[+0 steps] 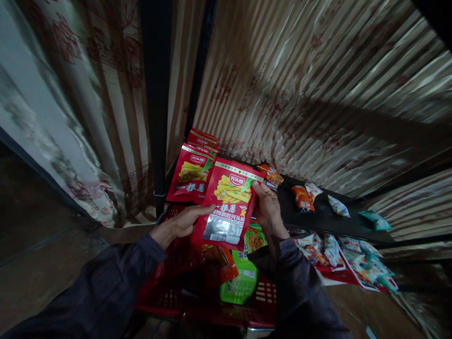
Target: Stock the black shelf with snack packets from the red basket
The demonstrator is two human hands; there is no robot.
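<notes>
Between my two hands is a red snack bag [226, 197] with yellow sticks and a green onion printed on it, its front facing me. My left hand [187, 220] grips its left edge, thumb on the front. My right hand [267, 205] pinches the upper right edge. Just behind it, more red snack bags [190, 174] of the same print stand at the left end of a black shelf. Under my hands is a red plastic basket [169, 296] that holds green bags [240, 282], an orange-red bag [221, 261] and dark red ones, partly hidden.
Along the black shelf [328, 221] lie small orange packets [302, 198], white packets [338, 206] and a teal packet [376, 220]. Several bags [363, 263] fill a lower level at right. A dark upright post [155, 94] stands at left, before patterned curtains [282, 84].
</notes>
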